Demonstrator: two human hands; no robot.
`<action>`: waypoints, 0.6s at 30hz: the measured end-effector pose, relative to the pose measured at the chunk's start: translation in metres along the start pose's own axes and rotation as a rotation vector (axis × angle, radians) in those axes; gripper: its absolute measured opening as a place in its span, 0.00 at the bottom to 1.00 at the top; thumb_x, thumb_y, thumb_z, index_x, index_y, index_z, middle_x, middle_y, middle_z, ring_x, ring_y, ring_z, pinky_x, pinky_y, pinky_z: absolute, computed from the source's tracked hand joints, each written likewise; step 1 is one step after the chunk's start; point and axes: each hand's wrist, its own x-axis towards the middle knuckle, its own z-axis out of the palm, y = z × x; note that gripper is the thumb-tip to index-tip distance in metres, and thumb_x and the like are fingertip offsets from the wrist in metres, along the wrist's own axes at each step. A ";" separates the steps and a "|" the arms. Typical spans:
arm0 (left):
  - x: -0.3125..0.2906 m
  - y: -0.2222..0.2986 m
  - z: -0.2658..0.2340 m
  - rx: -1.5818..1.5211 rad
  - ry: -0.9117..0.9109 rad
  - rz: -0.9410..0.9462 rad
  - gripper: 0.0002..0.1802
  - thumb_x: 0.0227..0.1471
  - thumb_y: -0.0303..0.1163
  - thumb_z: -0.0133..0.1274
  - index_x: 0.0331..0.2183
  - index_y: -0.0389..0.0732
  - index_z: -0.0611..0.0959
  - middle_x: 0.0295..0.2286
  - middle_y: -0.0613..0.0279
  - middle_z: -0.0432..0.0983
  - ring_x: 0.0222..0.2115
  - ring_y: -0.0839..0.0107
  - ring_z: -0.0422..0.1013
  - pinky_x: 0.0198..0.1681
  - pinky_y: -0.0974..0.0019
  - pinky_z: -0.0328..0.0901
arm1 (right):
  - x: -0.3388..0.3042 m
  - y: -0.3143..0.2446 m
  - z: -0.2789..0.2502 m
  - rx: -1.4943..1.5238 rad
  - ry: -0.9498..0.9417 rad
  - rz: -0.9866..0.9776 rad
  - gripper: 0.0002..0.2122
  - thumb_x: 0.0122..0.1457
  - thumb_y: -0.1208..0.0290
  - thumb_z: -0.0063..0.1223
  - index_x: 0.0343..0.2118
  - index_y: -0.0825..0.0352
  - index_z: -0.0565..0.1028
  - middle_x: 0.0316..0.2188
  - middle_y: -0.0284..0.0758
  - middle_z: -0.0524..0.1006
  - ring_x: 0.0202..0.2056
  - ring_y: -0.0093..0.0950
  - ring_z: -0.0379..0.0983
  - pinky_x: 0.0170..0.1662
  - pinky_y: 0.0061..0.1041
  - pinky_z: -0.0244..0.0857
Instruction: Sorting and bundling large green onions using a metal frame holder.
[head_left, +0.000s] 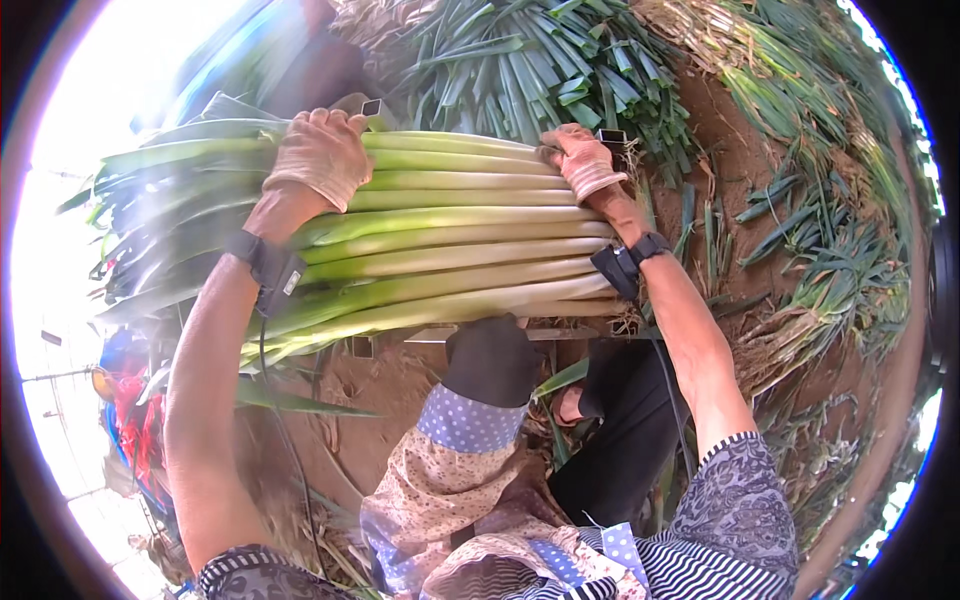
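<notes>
A broad row of leeks (450, 222) lies side by side in front of me, pale stems toward the right and green leaves toward the left. My left hand (322, 158), in a pale work glove, curls its fingers over the far leeks where the stems turn green. At the far right end of the row, my right hand (582, 162), also gloved, is closed over the stems near the roots. The leeks rest on a metal frame (430, 335), whose square tube ends show at the corners. The undersides of both hands are hidden.
Beyond the frame sits a big pile of leeks (545, 70) with cut leaf ends. More leeks (790, 90) lie heaped along the right, with loose leaves (775, 215) on the brown soil (720, 130). Red string (135, 425) hangs at the left. Cables run from both wrist straps.
</notes>
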 end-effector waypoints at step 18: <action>-0.007 0.009 0.004 0.064 0.122 0.023 0.18 0.48 0.37 0.47 0.41 0.41 0.75 0.36 0.57 0.74 0.40 0.63 0.69 0.45 0.59 0.59 | -0.045 -0.038 -0.045 -0.449 -0.057 -0.024 0.12 0.51 0.70 0.51 0.39 0.61 0.69 0.39 0.38 0.73 0.42 0.40 0.70 0.36 0.38 0.72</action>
